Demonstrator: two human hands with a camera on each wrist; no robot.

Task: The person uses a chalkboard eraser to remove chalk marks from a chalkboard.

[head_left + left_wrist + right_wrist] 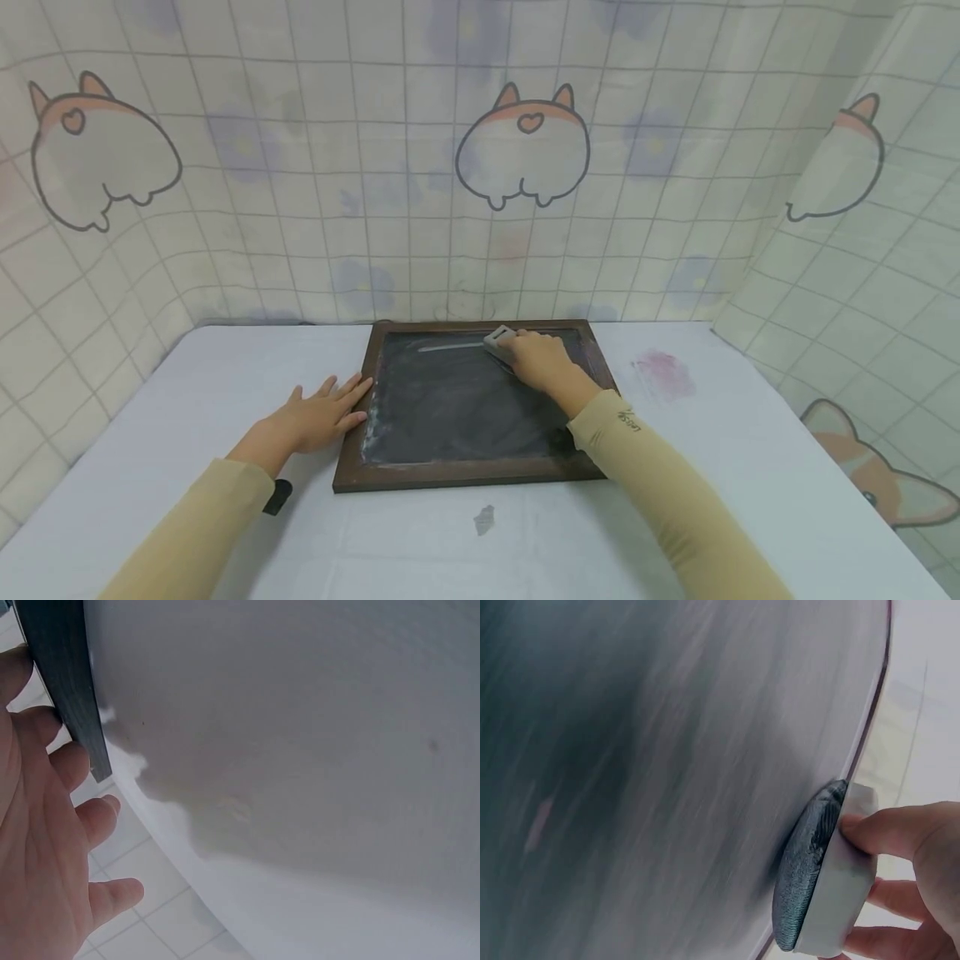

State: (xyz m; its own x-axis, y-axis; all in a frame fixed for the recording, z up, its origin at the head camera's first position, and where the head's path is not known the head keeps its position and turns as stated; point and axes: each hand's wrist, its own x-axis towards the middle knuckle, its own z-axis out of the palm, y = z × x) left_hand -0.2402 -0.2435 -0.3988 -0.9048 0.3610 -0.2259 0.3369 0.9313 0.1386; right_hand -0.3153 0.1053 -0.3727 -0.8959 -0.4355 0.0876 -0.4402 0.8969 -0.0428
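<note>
A small blackboard (457, 408) in a brown wooden frame (420, 477) lies on the white table. Near its top edge, my right hand (542, 362) grips a light grey chalkboard eraser (840, 892) between thumb and fingers. The eraser's dark felt pad (804, 877) faces the board surface. A pale chalk streak (450, 346) runs left from the eraser, and chalk haze covers much of the board. My left hand (318, 417) rests at the left side of the frame with its fingers spread, their tips touching the wood, as the left wrist view (37, 825) also shows.
A white cloth-covered table (300, 542) surrounds the board, with a grey patch (484, 520) in front and a pink stain (664, 375) to the right. Behind and on both sides hangs a checked curtain (405, 233) with cartoon dog prints. A black object (278, 497) shows beside the left sleeve.
</note>
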